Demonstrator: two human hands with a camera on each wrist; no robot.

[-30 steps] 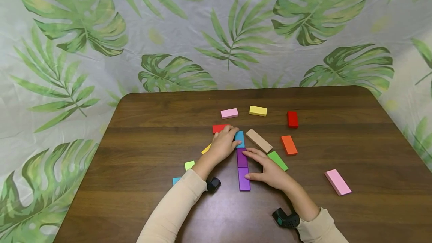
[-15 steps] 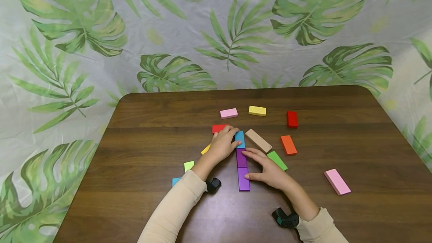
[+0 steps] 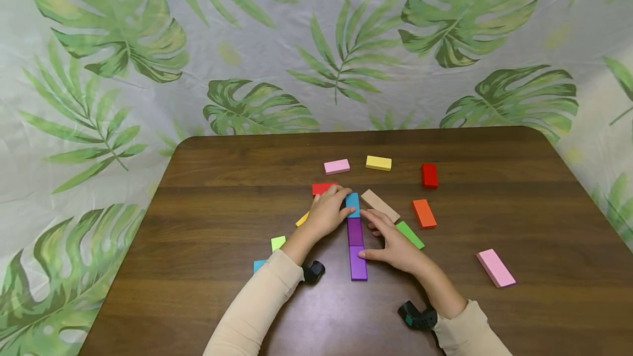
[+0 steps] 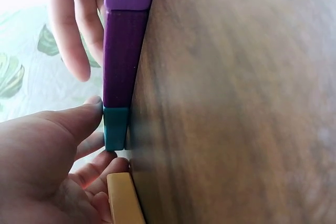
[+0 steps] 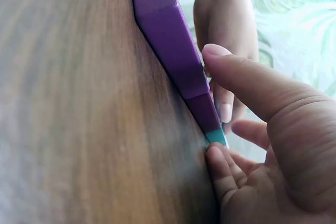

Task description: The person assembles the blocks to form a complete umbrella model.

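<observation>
Three wooden blocks lie end to end in a straight row: a blue block [image 3: 353,201] at the far end, a dark purple block [image 3: 355,232] in the middle and a lighter purple block [image 3: 358,266] nearest me. My left hand [image 3: 325,215] pinches the blue block, thumb at its top and fingers round its far end. My right hand [image 3: 398,247] lies along the row's right side, fingers loosely extended beside the blue block. Its thumb [image 5: 226,59] touches the lighter purple block's top edge. In the left wrist view, a yellow block [image 4: 125,198] sits just beyond my left fingers.
Right of the row lie a tan block [image 3: 379,205], a green block [image 3: 410,235], an orange block [image 3: 424,213] and a pink block [image 3: 496,268]. A red block [image 3: 323,188] and a lime block [image 3: 278,242] are on the left, partly covered by my left arm.
My right fingers have slid forward from the dark purple block toward the blue one, while its thumb stays by the lighter purple block. My left hand and the row have not visibly moved.
</observation>
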